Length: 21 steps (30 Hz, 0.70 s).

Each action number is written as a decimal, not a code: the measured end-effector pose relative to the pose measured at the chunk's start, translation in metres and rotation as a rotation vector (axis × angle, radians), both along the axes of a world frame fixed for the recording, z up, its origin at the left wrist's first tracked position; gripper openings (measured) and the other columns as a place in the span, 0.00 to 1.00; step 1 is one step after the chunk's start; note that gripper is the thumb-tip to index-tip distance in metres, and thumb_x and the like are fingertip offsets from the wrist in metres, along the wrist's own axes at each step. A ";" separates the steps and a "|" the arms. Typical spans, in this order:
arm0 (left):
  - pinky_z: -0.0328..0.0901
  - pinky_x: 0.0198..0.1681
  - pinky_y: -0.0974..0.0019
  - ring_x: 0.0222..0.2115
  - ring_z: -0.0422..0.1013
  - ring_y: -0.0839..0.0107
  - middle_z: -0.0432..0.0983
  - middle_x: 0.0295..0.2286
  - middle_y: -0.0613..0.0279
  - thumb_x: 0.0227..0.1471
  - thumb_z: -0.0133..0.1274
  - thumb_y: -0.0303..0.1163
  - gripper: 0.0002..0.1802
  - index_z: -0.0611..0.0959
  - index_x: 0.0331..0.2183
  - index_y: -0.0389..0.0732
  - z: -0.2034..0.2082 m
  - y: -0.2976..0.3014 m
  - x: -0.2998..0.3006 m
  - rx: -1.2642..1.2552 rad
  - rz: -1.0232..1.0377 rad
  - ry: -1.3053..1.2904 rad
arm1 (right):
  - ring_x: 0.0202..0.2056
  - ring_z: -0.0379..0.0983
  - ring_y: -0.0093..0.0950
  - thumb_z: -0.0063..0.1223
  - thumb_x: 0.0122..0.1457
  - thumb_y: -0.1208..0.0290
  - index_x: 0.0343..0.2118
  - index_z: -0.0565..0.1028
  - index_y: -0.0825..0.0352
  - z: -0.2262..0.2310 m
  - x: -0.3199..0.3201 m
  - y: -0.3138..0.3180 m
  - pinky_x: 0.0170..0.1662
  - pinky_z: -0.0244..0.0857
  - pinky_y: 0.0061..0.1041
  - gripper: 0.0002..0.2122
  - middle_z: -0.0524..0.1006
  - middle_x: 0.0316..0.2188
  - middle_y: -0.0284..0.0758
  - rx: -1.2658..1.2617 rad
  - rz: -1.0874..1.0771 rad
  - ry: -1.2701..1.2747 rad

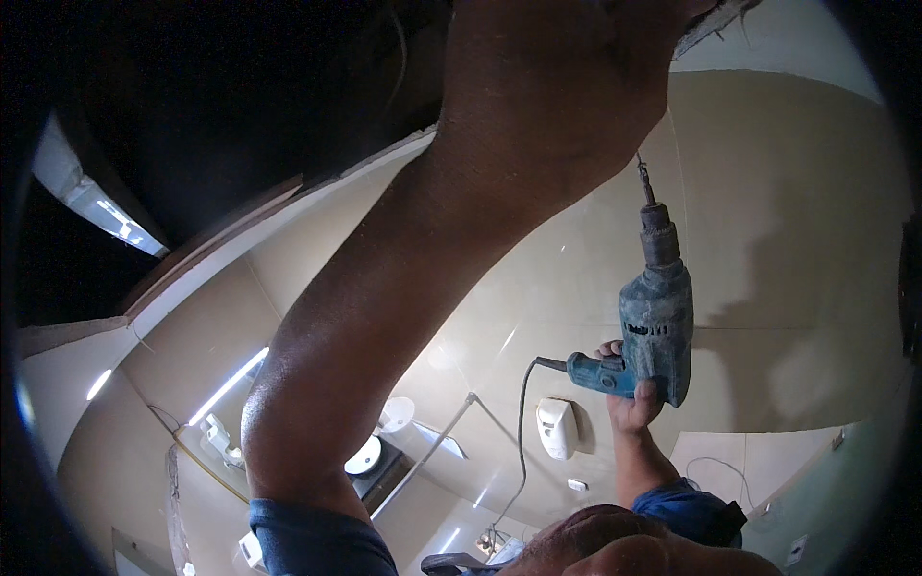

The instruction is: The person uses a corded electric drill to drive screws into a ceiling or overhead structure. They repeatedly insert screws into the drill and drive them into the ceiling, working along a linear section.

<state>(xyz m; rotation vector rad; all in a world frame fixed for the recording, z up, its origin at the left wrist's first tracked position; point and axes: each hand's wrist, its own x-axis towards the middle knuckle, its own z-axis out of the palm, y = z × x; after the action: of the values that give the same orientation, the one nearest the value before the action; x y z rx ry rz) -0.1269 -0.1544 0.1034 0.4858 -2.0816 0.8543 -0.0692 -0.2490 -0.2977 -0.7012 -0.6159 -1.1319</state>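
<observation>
My right hand (634,411) is wrapped round the handle of a dusty blue-green corded power drill (656,317), its thumb low on the body. The drill points upward, and its thin bit (645,182) reaches up to the lower edge of my left wrist, where the tip is hard to see. My left arm crosses the view from the lower left to the top. My left hand (615,77) is beside a rough, broken board edge (715,27); its fingers are mostly hidden or cut off by the top border. Whether it grips the board, I cannot tell.
A dark ceiling opening with a ragged edge (221,238) fills the upper left. The drill's cord (521,451) hangs down beside a white wall dispenser (555,429). A metal pole (423,458) slants near a dark counter (382,472). A tube light (228,386) shines at left.
</observation>
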 end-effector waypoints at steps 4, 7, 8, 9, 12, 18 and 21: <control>0.75 0.34 0.69 0.32 0.79 0.72 0.81 0.29 0.55 0.60 0.58 0.24 0.04 0.82 0.36 0.33 -0.005 0.023 0.006 0.046 0.178 0.009 | 0.53 0.69 0.39 0.60 0.56 0.48 0.56 0.67 0.72 0.000 0.000 -0.002 0.60 0.62 0.48 0.34 0.73 0.51 0.44 -0.003 -0.008 0.010; 0.74 0.33 0.69 0.31 0.79 0.73 0.81 0.28 0.56 0.59 0.58 0.25 0.04 0.82 0.35 0.33 -0.008 0.035 0.009 0.070 0.263 0.015 | 0.53 0.69 0.39 0.60 0.56 0.48 0.56 0.67 0.72 0.000 0.002 -0.002 0.60 0.62 0.48 0.34 0.73 0.51 0.44 -0.004 -0.030 0.017; 0.74 0.32 0.69 0.30 0.78 0.73 0.80 0.27 0.56 0.59 0.58 0.25 0.04 0.82 0.35 0.34 -0.009 0.035 0.009 0.080 0.261 0.023 | 0.53 0.69 0.39 0.60 0.56 0.48 0.57 0.67 0.72 0.000 0.002 -0.002 0.60 0.61 0.48 0.34 0.73 0.51 0.44 -0.006 -0.031 0.017; 0.74 0.32 0.69 0.30 0.78 0.73 0.80 0.27 0.57 0.59 0.59 0.25 0.04 0.82 0.34 0.34 -0.009 0.033 0.009 0.088 0.247 0.028 | 0.53 0.69 0.39 0.60 0.56 0.48 0.57 0.67 0.72 0.000 0.003 -0.001 0.60 0.61 0.48 0.34 0.73 0.51 0.44 -0.018 -0.015 0.006; 0.73 0.31 0.69 0.29 0.78 0.73 0.80 0.26 0.57 0.59 0.59 0.26 0.05 0.82 0.33 0.34 -0.008 0.027 0.009 0.107 0.221 0.042 | 0.53 0.69 0.39 0.61 0.56 0.48 0.57 0.66 0.71 0.001 0.005 -0.001 0.60 0.61 0.48 0.34 0.73 0.50 0.44 -0.002 -0.019 -0.004; 0.72 0.29 0.70 0.27 0.76 0.74 0.78 0.24 0.59 0.58 0.60 0.29 0.07 0.81 0.31 0.36 -0.005 0.040 0.006 0.172 0.336 0.057 | 0.51 0.70 0.39 0.61 0.55 0.48 0.57 0.65 0.71 0.008 0.003 0.003 0.58 0.63 0.46 0.35 0.73 0.49 0.43 0.015 -0.050 -0.028; 0.71 0.27 0.70 0.25 0.76 0.75 0.78 0.23 0.59 0.57 0.61 0.30 0.08 0.81 0.30 0.36 -0.004 0.048 0.002 0.203 0.416 0.069 | 0.52 0.70 0.38 0.62 0.55 0.47 0.57 0.65 0.72 0.014 0.000 -0.002 0.59 0.63 0.46 0.36 0.73 0.49 0.43 0.031 -0.053 -0.026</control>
<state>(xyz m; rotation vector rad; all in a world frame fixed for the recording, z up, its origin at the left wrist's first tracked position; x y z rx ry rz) -0.1252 -0.1064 0.0996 1.0702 -2.0444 0.8455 -0.0692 -0.2508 -0.2834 -0.6805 -0.6030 -1.1988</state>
